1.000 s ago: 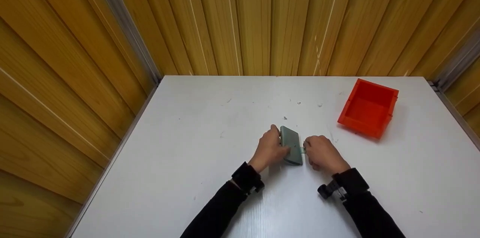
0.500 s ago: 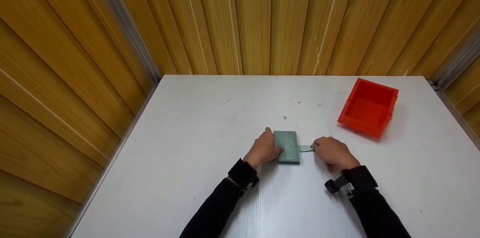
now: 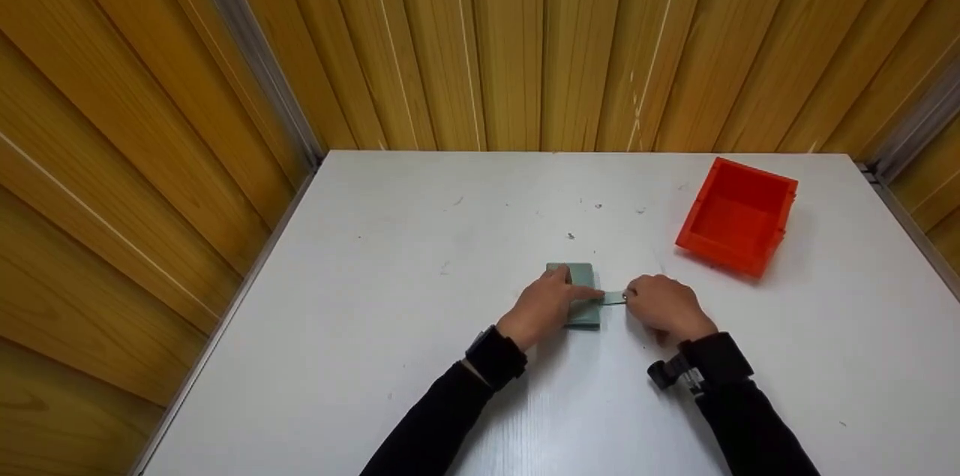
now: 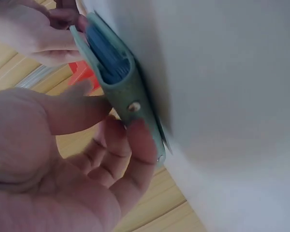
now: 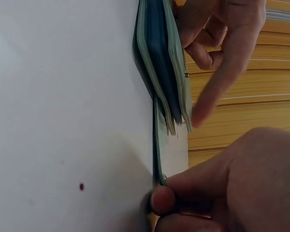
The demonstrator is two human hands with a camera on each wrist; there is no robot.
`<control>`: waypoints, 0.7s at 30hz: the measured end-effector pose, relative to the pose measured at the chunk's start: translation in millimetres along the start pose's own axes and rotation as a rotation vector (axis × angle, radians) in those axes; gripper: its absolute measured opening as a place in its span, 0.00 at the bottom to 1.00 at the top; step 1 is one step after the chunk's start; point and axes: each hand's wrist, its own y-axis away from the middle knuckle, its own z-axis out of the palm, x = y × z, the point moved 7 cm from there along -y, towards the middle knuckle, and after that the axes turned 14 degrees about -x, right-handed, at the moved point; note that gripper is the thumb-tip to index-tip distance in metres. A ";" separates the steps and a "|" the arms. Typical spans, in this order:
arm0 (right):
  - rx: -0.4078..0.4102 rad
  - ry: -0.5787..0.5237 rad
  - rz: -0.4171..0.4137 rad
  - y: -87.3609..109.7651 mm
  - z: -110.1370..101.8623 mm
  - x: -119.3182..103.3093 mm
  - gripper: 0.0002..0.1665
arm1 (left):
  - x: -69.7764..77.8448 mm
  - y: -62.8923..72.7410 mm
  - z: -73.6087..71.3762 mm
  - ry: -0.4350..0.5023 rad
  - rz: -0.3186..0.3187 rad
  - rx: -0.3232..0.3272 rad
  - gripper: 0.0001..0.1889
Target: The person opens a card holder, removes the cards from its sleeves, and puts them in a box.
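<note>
A green card holder [image 3: 583,317] with a stack of blue leaves between its covers lies on the white table. My left hand [image 3: 541,302] is over it, one finger stretched across the cover to the edge by the strap. In the left wrist view, curled fingertips [image 4: 144,140] touch its studded spine and the thumb is against the cover. A narrow snap strap [image 3: 613,298] sticks out to the right. My right hand [image 3: 666,303] pinches the strap's free end between thumb and fingers, low against the tabletop.
A red plastic bin [image 3: 739,217] stands at the back right of the white table [image 3: 420,236]. Yellow wood-look panels [image 3: 510,40] rise behind the table and along its sides.
The card holder was tilted up and now lies flat, shifted slightly left. My left hand has moved further over its cover. My right hand moved right, drawing the strap out straight.
</note>
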 end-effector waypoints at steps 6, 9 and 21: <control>-0.004 -0.013 0.016 -0.3 0.2 0.6 0.22 | 1.7 0.5 2.1 -0.013 0.034 -0.010 0.22; -0.012 -0.025 0.029 -0.8 1.2 1.6 0.23 | 1.1 0.7 1.7 -0.017 0.034 -0.007 0.22; 0.017 0.001 0.018 -1.6 -0.1 2.1 0.18 | -21.1 7.6 -27.1 0.257 -0.057 -0.005 0.08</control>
